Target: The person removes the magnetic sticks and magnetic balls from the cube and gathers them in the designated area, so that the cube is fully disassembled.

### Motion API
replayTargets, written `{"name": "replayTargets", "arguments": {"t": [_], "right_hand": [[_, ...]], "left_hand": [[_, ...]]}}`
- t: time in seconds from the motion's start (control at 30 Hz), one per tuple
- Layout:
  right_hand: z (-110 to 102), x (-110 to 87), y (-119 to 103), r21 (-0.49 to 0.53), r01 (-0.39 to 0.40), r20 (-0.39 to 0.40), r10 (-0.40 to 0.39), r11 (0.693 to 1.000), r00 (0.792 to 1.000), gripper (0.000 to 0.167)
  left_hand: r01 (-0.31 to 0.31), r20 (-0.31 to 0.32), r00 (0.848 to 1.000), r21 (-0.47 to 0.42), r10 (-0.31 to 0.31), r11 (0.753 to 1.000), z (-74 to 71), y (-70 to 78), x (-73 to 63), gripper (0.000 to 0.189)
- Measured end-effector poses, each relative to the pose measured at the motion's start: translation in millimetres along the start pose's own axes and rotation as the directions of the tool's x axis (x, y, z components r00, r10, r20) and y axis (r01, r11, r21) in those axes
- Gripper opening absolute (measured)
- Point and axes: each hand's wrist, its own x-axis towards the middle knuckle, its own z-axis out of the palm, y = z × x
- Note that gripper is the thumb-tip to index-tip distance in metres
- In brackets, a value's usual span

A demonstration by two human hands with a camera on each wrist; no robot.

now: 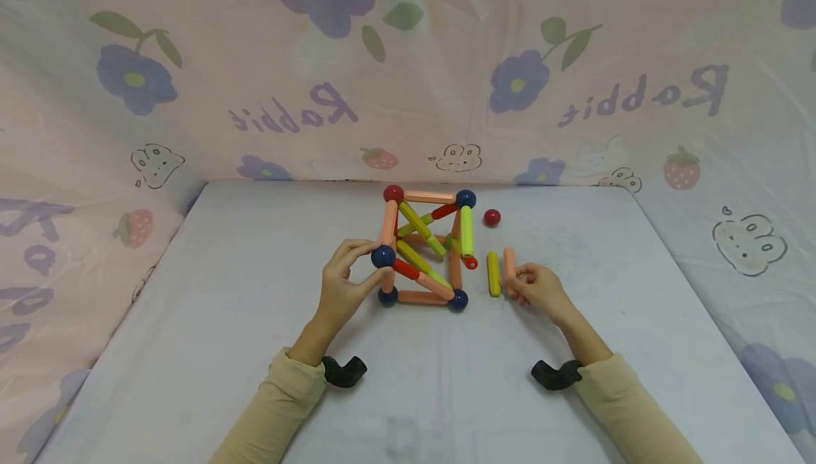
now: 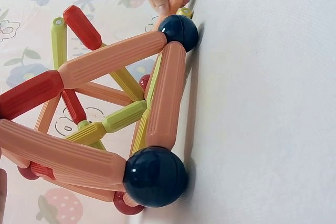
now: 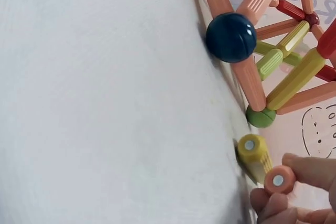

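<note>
A box-like frame of magnetic sticks and balls stands on the table, with orange, red and yellow-green sticks (image 1: 423,298) joined by blue, red and green balls. At its upper near-left corner, my left hand (image 1: 338,287) pinches a blue ball (image 1: 383,256) between thumb and fingers. Only a sliver of that hand shows in the left wrist view. To the right of the frame, my right hand (image 1: 538,287) pinches an orange magnetic stick (image 1: 509,263). In the right wrist view a metal disc shows in the end of the orange stick (image 3: 282,186). Beside it lies a yellow stick (image 1: 494,274).
A loose red ball (image 1: 491,218) lies on the white table (image 1: 255,251) near the frame's back-right corner. Behind the table hangs a printed cloth (image 1: 408,95) with flowers and rabbits. Black curved pieces (image 1: 346,372) sit at both wrists.
</note>
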Motion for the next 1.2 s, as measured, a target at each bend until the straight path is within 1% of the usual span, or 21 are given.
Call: {"name": "replayTargets", "arguments": {"t": [0.23,0.4,0.5,0.67,0.9,1.07,1.2], "right_hand": [[2.0,5.6,2.2,-0.004,-0.053,0.027,0.054,0.999,0.998,0.038],[1.5,8.7,-0.1,-0.029,-0.101,0.039,0.103,0.994,0.994,0.038],[1.4,9.5,-1.8,-0.048,-0.114,0.04,0.115,0.992,0.993,0.039],[0.5,10.1,-2.0,-0.075,-0.099,0.04,0.103,0.992,0.994,0.039],[-1.1,9.4,-1.5,-0.086,-0.075,0.044,0.079,0.993,0.996,0.039],[-3.6,4.8,-4.5,-0.089,-0.07,0.015,0.071,0.994,0.997,0.039],[-6.5,0.7,-13.8,-0.081,-0.041,-0.02,0.04,0.996,0.999,0.039]], "left_hand": [[-0.004,-0.001,1.0,0.005,0.004,1.0,-0.1,-0.4,-0.4,0.044],[-0.003,-0.002,1.0,0.004,0.003,1.0,-0.1,-1.1,-0.4,0.043],[-0.003,-0.004,1.0,0.002,0.003,1.0,-0.2,-1.2,-0.3,0.043],[0.001,-0.001,1.0,-0.002,-0.001,1.0,-0.1,-1.1,0.0,0.043],[-0.004,-0.007,1.0,0.001,0.004,1.0,-0.4,-0.3,1.0,0.044],[-0.009,-0.002,1.0,0.002,0.009,1.0,0.5,-1.3,1.0,0.043],[-0.014,-0.004,1.0,0.007,0.014,1.0,0.7,-1.4,0.4,0.043]]}}
